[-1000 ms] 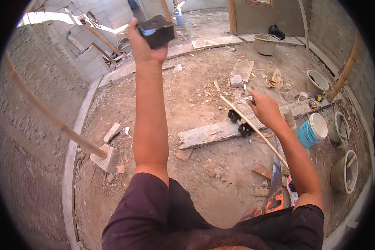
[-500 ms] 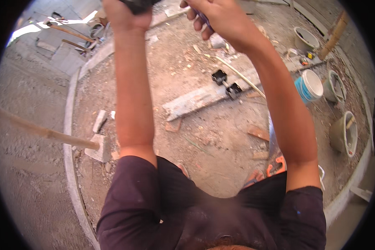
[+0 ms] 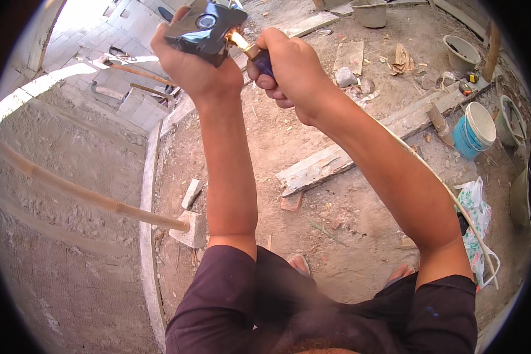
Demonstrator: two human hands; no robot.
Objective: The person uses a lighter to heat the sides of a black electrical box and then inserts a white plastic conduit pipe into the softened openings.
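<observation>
Raised in front of me, my left hand (image 3: 203, 76) grips a black plastic box (image 3: 209, 29) with a round ring on its face, which looks like an electrical wall box. My right hand (image 3: 295, 74) is closed round a purple lighter (image 3: 263, 64). A bright flame (image 3: 237, 39) burns from the lighter's metal top and reaches the near right edge of the box. Fingers of both hands are wrapped tight, and the hands are close together without touching.
A weathered plank (image 3: 318, 168) lies on the dirt beyond my right forearm. At right stand a blue and white bucket (image 3: 471, 133), grey buckets (image 3: 509, 121) and a plastic bag (image 3: 475, 203). A bamboo pole (image 3: 100, 200) with a block at its end leans in from the left.
The view has swung, bringing both hands lower into it. The lighter's flame now shows at the box's edge. The two black boxes on the plank are out of sight.
</observation>
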